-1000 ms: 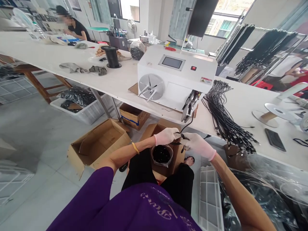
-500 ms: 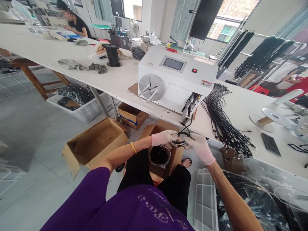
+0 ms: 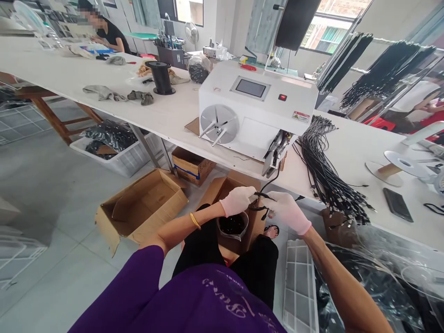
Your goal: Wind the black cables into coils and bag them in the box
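Note:
Both hands wear pale gloves with pink cuffs. Between them is a coiled black cable (image 3: 258, 206). My left hand (image 3: 240, 200) pinches the coil's left side, and my right hand (image 3: 287, 210) grips its right side. A stretch of cable rises from the coil to the metal head (image 3: 274, 155) on the right front of the white winding machine (image 3: 255, 104). Under the hands, a clear plastic bag (image 3: 242, 235) with small black pieces sits inside a cardboard box (image 3: 255, 240) between the legs. Fingertips are partly hidden behind the coil.
A bundle of black cables (image 3: 333, 180) lies on the white table (image 3: 180, 115), right of the machine, near a phone (image 3: 397, 204). An open carton (image 3: 138, 203) stands at left on the floor. A white crate (image 3: 300, 286) sits at lower right. A person (image 3: 111, 34) works far left.
The coil now looks flatter and more bunched between my hands, with a cable end hanging below. My left hand has turned slightly. The view has shifted a little.

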{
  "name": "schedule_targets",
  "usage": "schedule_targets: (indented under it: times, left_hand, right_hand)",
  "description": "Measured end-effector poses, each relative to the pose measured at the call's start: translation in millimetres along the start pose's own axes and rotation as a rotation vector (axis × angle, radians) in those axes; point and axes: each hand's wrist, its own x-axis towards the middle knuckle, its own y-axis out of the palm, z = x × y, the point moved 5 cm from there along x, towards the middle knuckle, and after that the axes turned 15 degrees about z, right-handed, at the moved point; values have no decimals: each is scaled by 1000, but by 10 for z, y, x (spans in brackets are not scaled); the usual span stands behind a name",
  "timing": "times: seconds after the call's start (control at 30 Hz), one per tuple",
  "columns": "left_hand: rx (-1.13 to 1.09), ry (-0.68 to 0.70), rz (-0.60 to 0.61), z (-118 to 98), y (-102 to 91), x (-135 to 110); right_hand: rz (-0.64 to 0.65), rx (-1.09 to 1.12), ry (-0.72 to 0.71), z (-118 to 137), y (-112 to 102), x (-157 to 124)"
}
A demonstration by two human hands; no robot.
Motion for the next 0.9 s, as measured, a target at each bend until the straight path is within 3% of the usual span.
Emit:
schedule_targets:
  times: [0.13,0.2,0.27,0.33,0.4,0.53,0.67,0.73,0.8,0.9]
  left_hand:
    - [-967,94,306,72,169,-32]
    - [-1256,141,460,5,241,-89]
    - [-1383,179,579,-55,309,-129]
    - [-1442,189,616,-76,363,-128]
    - [-1489,176,579,-69,386,-90]
    - [-1480,141,565,-97,323,-15]
    - [-1387,159,681,-190,191,16]
    - [-1345,158,761,-208,148,46]
    - [-1273,167,814,-192,104,107]
    - [-1109,190,764,-128,-1,261]
  right_hand:
    - [-1,276,-14,-93,19,-19]
    - [-30,346,-35,-110,43,-20]
    - [-76,376,-55,-116,73,-19]
    - [-140,341,-60,-122,90,-21]
    - [-197,257,-57,-132,76,-23]
    - [-249,21,-156,-141,-108,-16]
    - [-124,-378,-534,-44,-317,-35]
    - [-64,-544,-642,-29,-380,-50]
    - [-29,-645,-647,-33,-429,-44]
    - [10,-680,-578,-43,-478,-8]
